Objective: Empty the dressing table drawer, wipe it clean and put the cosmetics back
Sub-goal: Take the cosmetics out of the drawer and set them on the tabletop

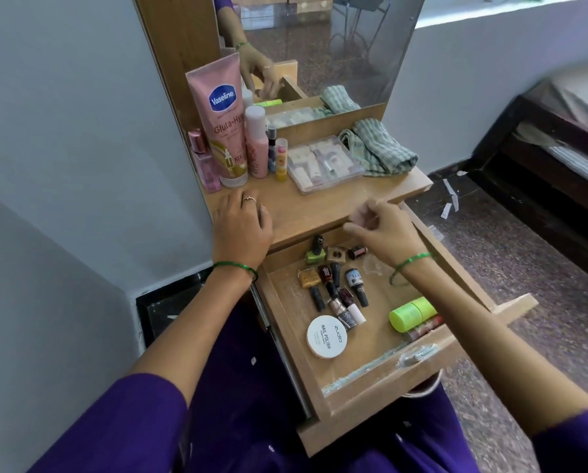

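Far left on the dressing table top (320,209): a small pink perfume bottle (202,162), then a tall pink Vaseline tube (223,121) standing cap-down, a slimmer pink bottle (256,141) just beside it, a dark thin bottle (271,148) and a yellow lip balm stick (281,160).

Left hand (241,227) lies palm-down on the top's front edge, fingers relaxed and spread, holding nothing; ring on one finger, green bangle at the wrist.

Middle of the top: clear plastic box (326,162) of small cosmetics, lying flat. A checked green cloth (378,148) sits bunched just to its right, touching the box corner. Mirror (320,46) behind.

Below, the drawer (371,380) is pulled out. Inside, left to centre: a cluster of nail polish bottles (333,285), most lying on their sides, a green one upright at the back. A round white nail polish remover tin (326,337) lies flat nearer the front. Dust and grit along the front wall.

Right hand (378,230) hovers above the drawer's back end, fingers curled; something small and pale seems pinched at the fingertips, blurred, cannot tell what.

Right side of the drawer: a lime-green container (410,314) on its side, partly under the right forearm.
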### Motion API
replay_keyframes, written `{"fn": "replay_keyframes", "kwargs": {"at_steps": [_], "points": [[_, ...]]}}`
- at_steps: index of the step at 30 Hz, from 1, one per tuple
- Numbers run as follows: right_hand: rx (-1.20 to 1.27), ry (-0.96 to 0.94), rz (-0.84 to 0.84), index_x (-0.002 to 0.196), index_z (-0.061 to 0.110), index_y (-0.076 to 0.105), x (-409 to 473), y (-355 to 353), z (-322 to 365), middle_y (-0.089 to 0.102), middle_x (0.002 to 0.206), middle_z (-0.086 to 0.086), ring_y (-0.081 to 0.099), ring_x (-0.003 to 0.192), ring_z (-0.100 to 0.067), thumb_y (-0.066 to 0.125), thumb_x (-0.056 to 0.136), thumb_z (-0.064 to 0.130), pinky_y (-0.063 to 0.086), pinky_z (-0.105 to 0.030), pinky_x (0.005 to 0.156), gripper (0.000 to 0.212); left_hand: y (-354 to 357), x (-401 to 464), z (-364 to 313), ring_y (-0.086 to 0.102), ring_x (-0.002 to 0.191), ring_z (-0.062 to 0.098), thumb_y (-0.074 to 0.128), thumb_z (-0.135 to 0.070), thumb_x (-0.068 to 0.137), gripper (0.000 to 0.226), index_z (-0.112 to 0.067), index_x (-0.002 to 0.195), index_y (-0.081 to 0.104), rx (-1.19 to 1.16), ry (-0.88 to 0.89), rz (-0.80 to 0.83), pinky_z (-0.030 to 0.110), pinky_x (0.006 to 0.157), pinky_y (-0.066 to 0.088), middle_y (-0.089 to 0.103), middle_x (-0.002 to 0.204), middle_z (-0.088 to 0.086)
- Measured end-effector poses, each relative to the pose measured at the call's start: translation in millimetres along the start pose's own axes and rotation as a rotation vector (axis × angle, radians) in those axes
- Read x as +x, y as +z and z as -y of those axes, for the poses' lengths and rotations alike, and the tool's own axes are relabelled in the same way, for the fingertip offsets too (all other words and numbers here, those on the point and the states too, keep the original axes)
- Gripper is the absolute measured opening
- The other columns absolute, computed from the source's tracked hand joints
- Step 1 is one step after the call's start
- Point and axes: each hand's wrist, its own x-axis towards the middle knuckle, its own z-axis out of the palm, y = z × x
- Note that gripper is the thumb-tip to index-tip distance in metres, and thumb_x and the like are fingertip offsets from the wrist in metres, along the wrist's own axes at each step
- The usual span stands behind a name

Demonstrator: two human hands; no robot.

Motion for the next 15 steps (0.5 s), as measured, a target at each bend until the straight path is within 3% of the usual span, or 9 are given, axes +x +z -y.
{"fn": "replay_keyframes", "kwargs": {"at_steps": [2,4,6,7,8,10,15], "points": [[-0.078,0.048,0.127,0.078,0.017,0.059,-20,1,-13,0.064,0.081,0.001,0.059,0.072,-0.013,0.070,0.081,0.020,0.054,-0.030,0.074,0.012,0,-1,1,0.056,0.096,0.034,0.051,-0.013,0.086,0.029,0.002,0.109,0.063,0.005,0.014,-0.003,0.043,0.085,0.047,0.061,0.102,0.018],[-0.188,0.019,0.415,0.076,0.021,0.057,-40,8,-19,0.064,0.087,0.002,0.062,0.075,-0.014,0.073,0.079,0.026,0.054,-0.032,0.074,0.018,0,-1,1,0.056,0.099,0.034,0.051,-0.013,0.087,0.031,0.002,0.112,0.061,0.000,0.018,0.001,0.043,0.087,0.046,0.061,0.106,0.018],[-0.344,-0.120,0.669,0.094,0.014,0.060,-59,24,-20,0.055,0.097,0.002,0.055,0.087,-0.017,0.075,0.076,0.031,0.045,-0.028,0.079,0.029,0,-1,1,0.055,0.103,0.034,0.050,-0.014,0.088,0.033,0.002,0.116,0.060,-0.003,0.019,0.001,0.043,0.090,0.046,0.060,0.110,0.019],[-0.427,-0.189,0.741,0.112,0.011,0.057,-67,32,-22,0.050,0.106,0.002,0.049,0.096,-0.017,0.076,0.075,0.033,0.041,-0.026,0.085,0.046,0,-2,1,0.055,0.104,0.034,0.050,-0.014,0.088,0.034,0.002,0.117,0.059,-0.002,0.021,-0.001,0.043,0.092,0.045,0.060,0.111,0.019],[-0.511,-0.250,0.778,0.126,0.012,0.050,-72,40,-26,0.046,0.117,0.001,0.043,0.105,-0.019,0.075,0.074,0.035,0.039,-0.029,0.092,0.062,0,-2,1,0.054,0.106,0.034,0.049,-0.014,0.089,0.035,0.002,0.118,0.059,-0.005,0.021,-0.001,0.043,0.093,0.044,0.059,0.112,0.019],[-0.667,-0.364,0.772,0.136,0.017,0.040,-78,51,-31,0.037,0.130,-0.001,0.035,0.116,-0.023,0.074,0.073,0.039,0.035,-0.035,0.097,0.075,-1,-2,1,0.053,0.110,0.033,0.049,-0.014,0.089,0.036,0.002,0.120,0.058,-0.012,0.020,0.003,0.042,0.096,0.042,0.059,0.115,0.019],[-0.843,-0.531,0.668,0.130,0.015,0.046,-81,56,-33,0.035,0.132,-0.003,0.034,0.119,-0.026,0.072,0.074,0.043,0.035,-0.037,0.096,0.068,-6,-2,-1,0.052,0.109,0.031,0.049,-0.011,0.088,0.036,-0.001,0.122,0.056,-0.051,0.041,-0.015,0.041,0.094,0.041,0.057,0.115,0.017]]}}
